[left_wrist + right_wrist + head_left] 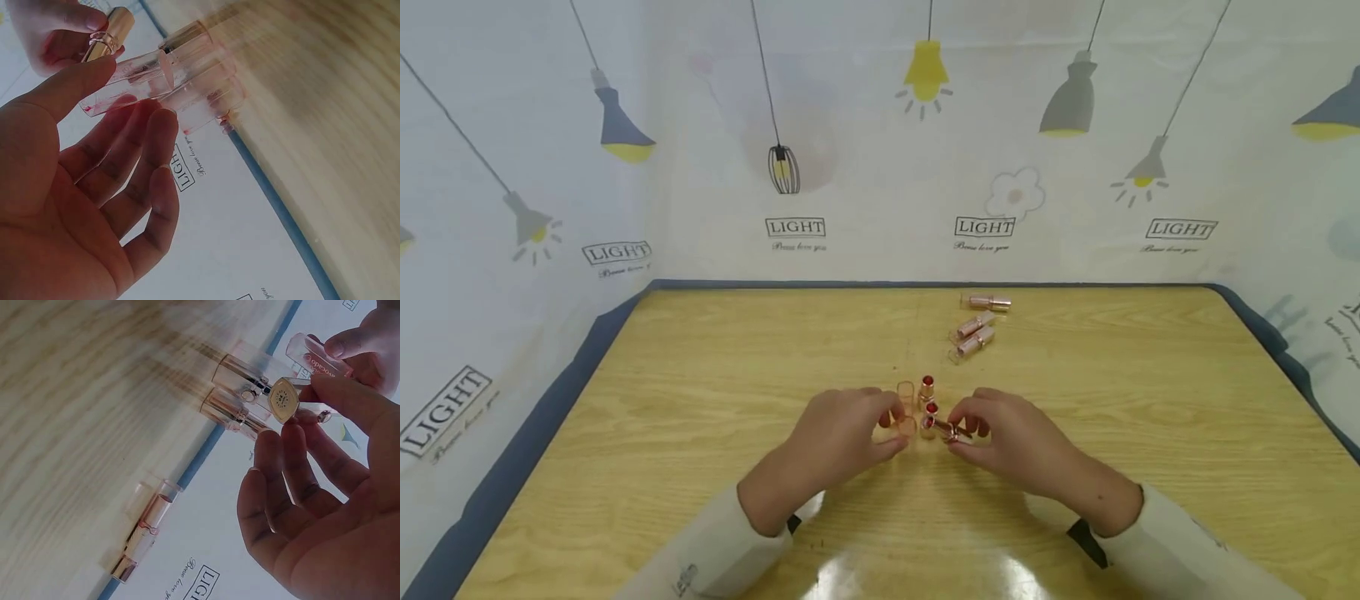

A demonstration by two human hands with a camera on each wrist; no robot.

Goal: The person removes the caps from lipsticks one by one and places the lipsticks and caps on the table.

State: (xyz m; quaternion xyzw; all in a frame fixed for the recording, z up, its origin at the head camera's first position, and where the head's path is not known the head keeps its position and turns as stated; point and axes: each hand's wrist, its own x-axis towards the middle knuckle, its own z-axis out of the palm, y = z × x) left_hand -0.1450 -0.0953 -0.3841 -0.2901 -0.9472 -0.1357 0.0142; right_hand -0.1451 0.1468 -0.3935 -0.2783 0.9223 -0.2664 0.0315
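Between thumb and fingertips, my left hand pinches a clear pink lipstick cap, which has "avocado" printed on it in the right wrist view. My right hand pinches an uncapped lipstick by its shiny rose-gold base. That lipstick is tilted, its red end toward the cap. Just beyond the hands, uncapped red lipsticks stand upright on the table. Another clear cap stands on the tabletop beside them, close to my left fingertips.
Farther back on the wooden table lie a capped lipstick and two more capped ones side by side, the nearer lipstick at a slant. A pale cloth wall printed with lamps surrounds the table's back and sides.
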